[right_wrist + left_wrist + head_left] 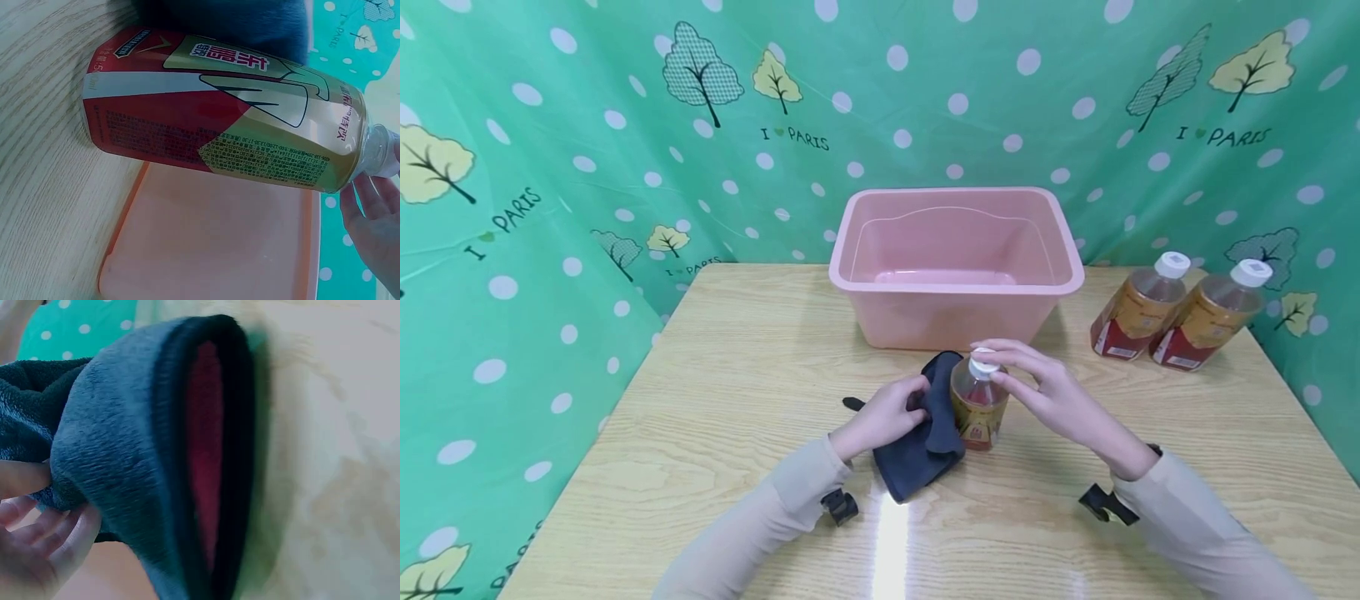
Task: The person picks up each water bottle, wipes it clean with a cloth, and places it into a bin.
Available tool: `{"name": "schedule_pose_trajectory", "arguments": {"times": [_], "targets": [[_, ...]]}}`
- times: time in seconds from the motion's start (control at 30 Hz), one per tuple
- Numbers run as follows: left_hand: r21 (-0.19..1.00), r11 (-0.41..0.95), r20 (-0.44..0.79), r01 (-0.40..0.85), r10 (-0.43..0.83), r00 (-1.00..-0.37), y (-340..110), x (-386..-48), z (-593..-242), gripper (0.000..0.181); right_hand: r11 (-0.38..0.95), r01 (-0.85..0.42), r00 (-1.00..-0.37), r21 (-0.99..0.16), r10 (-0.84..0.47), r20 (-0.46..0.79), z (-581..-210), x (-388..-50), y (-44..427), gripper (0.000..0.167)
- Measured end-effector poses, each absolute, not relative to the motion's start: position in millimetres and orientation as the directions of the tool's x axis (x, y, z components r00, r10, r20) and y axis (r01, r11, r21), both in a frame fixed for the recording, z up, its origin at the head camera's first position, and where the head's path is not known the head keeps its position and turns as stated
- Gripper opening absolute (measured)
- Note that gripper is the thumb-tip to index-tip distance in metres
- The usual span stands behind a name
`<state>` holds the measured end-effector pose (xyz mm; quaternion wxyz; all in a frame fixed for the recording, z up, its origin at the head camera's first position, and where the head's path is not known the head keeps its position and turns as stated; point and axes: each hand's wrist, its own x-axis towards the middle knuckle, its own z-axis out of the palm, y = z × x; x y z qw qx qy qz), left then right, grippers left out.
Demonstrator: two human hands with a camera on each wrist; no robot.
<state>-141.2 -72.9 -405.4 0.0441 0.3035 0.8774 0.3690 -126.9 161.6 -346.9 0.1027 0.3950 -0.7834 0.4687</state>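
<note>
My left hand (pixel 887 412) pinches a dark grey, fuzzy cloth (pixel 913 462) with a black bound edge. In the left wrist view the cloth (pixel 119 419) is folded over, with a reddish surface showing inside the fold. My right hand (pixel 1063 400) holds the white cap of a plastic drink bottle (pixel 979 417) between thumb and fingers. The bottle stands upright on the table, right beside the cloth. Its red and gold label faces the camera in the right wrist view, where my right hand's fingers (pixel 375 212) are at the neck.
A pink plastic bin (pixel 955 321) stands behind the bottle and cloth. At the back right, two similar bottles (pixel 1138 308) stand side by side on the wooden table (pixel 737 375). A green patterned curtain (pixel 895 100) hangs behind and at the sides.
</note>
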Motion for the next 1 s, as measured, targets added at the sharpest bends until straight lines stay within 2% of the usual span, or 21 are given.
{"name": "schedule_pose_trajectory", "arguments": {"times": [0.23, 0.5, 0.83, 1.0], "targets": [[0.673, 0.521, 0.221, 0.525, 0.537, -0.815, -72.3, -137.9, -384.3, 0.017, 0.265, -0.7, -0.689, -0.663, -0.494, 0.53, -346.0, -126.0, 161.4, 0.039], [0.679, 0.489, 0.27, 0.547, 0.526, -0.807, -72.6, -135.0, -366.9, 0.016, 0.272, -0.704, -0.687, -0.656, -0.498, 0.53, -346.4, -126.9, 161.6, 0.038], [0.675, 0.488, 0.29, 0.553, 0.513, -0.807, -72.1, -134.2, -360.4, 0.018, 0.281, -0.682, -0.711, -0.676, -0.471, 0.522, -343.7, -128.7, 160.3, 0.037], [0.662, 0.473, 0.311, 0.582, 0.532, -0.787, -71.2, -134.6, -365.7, 0.018, 0.28, -0.679, -0.713, -0.679, -0.471, 0.519, -342.2, -129.4, 160.5, 0.036]]}}
